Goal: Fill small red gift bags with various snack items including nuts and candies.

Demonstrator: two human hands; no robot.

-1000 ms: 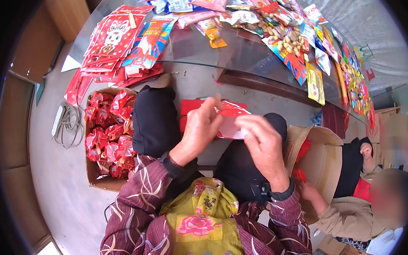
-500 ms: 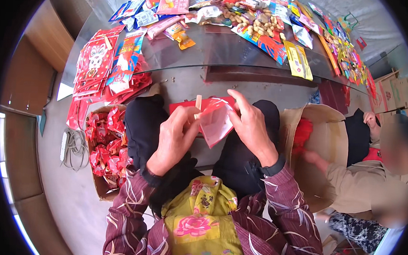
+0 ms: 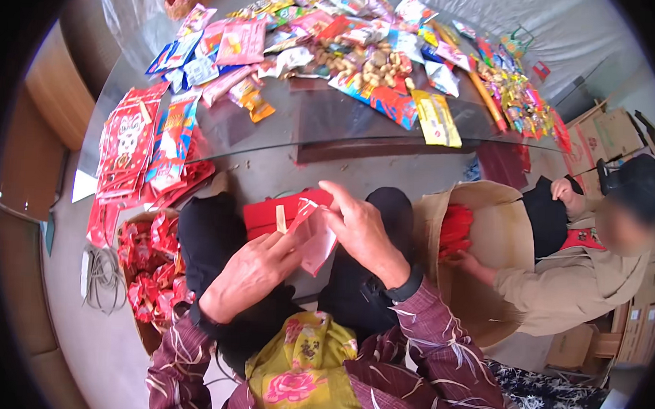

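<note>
Over my lap, both hands are at the mouth of a small red gift bag [image 3: 317, 242] with a pale inside. My left hand [image 3: 248, 274] is closed at the bag's left edge, its fingers partly inside or behind it; a short flat pale stick [image 3: 281, 218] rises beside those fingertips. On the opposite side, my right hand [image 3: 363, 232] pinches the rim between thumb and fingers. Behind the bag lies a flat red thing [image 3: 261, 218]. A stack of flat red printed bags [image 3: 129, 141] rests at the glass table's left edge, with a blue and red packet [image 3: 173, 139] beside it.
Snack packets [image 3: 241, 40] and peanuts [image 3: 370, 64] cover the glass table [image 3: 265, 132], with wrapped candies [image 3: 518, 103] at right. A carton of filled red bags [image 3: 153, 270] stands left. A co-worker's hand [image 3: 475, 266] reaches into a large carton [image 3: 505, 227] at right.
The view has shifted, so the table sits lower in it. My left hand has turned flatter, its fingers further over the bag's mouth. The co-worker's hand is more visible by the red bags.
</note>
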